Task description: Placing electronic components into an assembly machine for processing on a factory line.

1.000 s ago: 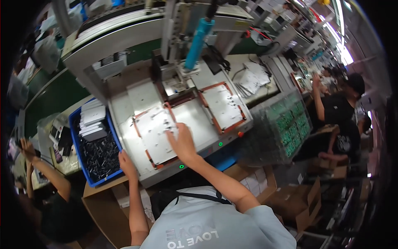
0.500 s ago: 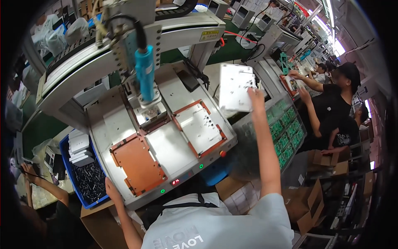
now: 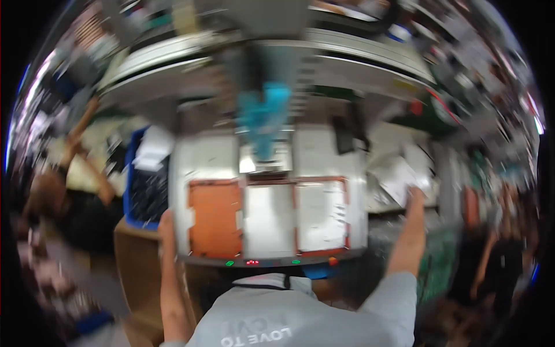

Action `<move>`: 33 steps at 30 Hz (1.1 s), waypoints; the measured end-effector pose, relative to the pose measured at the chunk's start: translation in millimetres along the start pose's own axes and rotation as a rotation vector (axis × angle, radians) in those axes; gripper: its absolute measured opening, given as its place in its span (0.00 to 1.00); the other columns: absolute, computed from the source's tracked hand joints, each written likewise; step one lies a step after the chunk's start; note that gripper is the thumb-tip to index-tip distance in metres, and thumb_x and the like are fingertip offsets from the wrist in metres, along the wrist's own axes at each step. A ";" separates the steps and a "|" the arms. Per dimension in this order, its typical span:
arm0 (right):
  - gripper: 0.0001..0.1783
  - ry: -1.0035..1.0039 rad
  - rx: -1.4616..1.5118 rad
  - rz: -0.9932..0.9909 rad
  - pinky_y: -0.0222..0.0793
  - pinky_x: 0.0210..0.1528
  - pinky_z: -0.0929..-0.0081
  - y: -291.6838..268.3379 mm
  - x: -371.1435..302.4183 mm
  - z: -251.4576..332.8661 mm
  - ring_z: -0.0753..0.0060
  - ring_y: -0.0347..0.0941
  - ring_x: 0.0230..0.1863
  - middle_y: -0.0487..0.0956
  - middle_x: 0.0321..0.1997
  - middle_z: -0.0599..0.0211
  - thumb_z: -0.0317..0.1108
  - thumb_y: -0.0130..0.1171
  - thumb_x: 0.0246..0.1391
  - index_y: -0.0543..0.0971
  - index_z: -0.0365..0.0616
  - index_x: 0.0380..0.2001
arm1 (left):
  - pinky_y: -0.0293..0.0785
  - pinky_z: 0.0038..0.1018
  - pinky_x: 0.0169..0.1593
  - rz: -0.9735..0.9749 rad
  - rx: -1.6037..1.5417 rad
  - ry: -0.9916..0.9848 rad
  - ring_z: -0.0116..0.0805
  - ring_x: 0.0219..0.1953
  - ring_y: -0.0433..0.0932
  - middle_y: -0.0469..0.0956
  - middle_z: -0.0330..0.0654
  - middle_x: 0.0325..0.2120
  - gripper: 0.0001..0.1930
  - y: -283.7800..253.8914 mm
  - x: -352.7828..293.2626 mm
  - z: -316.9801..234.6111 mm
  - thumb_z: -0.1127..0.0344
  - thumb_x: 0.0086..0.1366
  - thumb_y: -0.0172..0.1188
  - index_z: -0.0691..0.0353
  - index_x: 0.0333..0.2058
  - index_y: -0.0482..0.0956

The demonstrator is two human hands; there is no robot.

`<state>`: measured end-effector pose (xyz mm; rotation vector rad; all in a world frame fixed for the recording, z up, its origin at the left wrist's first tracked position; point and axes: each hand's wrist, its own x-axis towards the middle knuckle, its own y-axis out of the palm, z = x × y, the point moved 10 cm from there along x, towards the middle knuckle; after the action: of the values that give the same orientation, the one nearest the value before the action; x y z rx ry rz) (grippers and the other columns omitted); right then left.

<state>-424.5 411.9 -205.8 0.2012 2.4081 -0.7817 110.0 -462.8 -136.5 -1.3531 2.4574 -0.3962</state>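
The picture is smeared by motion. To the right of a bench machine [image 3: 359, 231], my right hand [image 3: 415, 198] grips a white flat panel [image 3: 396, 176] by its near edge, low over a pale work surface. My left hand [image 3: 166, 222] is upright at the machine's left edge, beside a blue bin [image 3: 129, 196]; its fingers are too blurred to read. On the machine bed, an orange-brown fixture plate [image 3: 215, 217] lies bare at the left. Another white panel [image 3: 318, 215] sits in the right fixture, with small dark pieces along its right side.
A teal cylindrical tool head [image 3: 263, 118] hangs from the gantry over the bed's middle. The bin contains white pieces [image 3: 155, 147] and dark small parts [image 3: 149, 194]. Green boards [image 3: 436, 266] lie at the right. A co-worker [image 3: 75, 208] works at the left; a cardboard box [image 3: 139, 272] stands below the bin.
My view has swung to the right and blurred. My right hand has lowered the white panel from a raised position toward the surface right of the machine. My left hand stays by the machine's left edge.
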 end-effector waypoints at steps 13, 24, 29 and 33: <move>0.15 -0.598 1.285 -0.142 0.72 0.30 0.79 -365.5 -291.8 47.7 0.76 0.78 0.32 0.80 0.27 0.66 0.36 0.54 0.56 0.80 0.33 0.34 | 0.71 0.25 0.43 -0.140 -0.006 0.107 0.35 0.37 0.79 0.80 0.47 0.35 0.16 11.3 -16.8 -42.3 0.59 0.68 0.50 0.65 0.44 0.76; 0.15 -1.542 0.769 -0.311 0.70 0.38 0.72 -631.0 -480.9 444.8 0.65 0.77 0.34 0.81 0.34 0.60 0.38 0.54 0.58 0.78 0.40 0.43 | 0.74 0.33 0.41 -0.407 0.109 -0.377 0.39 0.34 0.78 0.79 0.47 0.31 0.13 -159.9 -109.4 284.9 0.62 0.62 0.54 0.64 0.40 0.77; 0.19 -1.309 0.469 -0.673 0.71 0.43 0.63 -673.4 -398.6 628.0 0.54 0.75 0.42 0.76 0.46 0.56 0.36 0.59 0.52 0.73 0.46 0.48 | 0.70 0.40 0.50 -0.285 0.329 -0.813 0.53 0.42 0.75 0.78 0.54 0.35 0.20 -157.8 -219.5 406.7 0.60 0.52 0.62 0.63 0.43 0.76; 0.31 -1.094 0.028 -0.820 0.69 0.48 0.61 -651.9 -362.5 689.6 0.51 0.69 0.48 0.69 0.51 0.55 0.35 0.64 0.46 0.65 0.44 0.54 | 0.68 0.41 0.52 -0.350 0.478 -0.726 0.55 0.44 0.74 0.77 0.54 0.37 0.18 -162.5 -219.5 389.7 0.63 0.54 0.61 0.63 0.44 0.76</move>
<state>6.8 -504.5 -126.6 -1.0053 1.3516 -0.9140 499.3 -395.6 -401.7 -1.3859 1.4366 -0.4346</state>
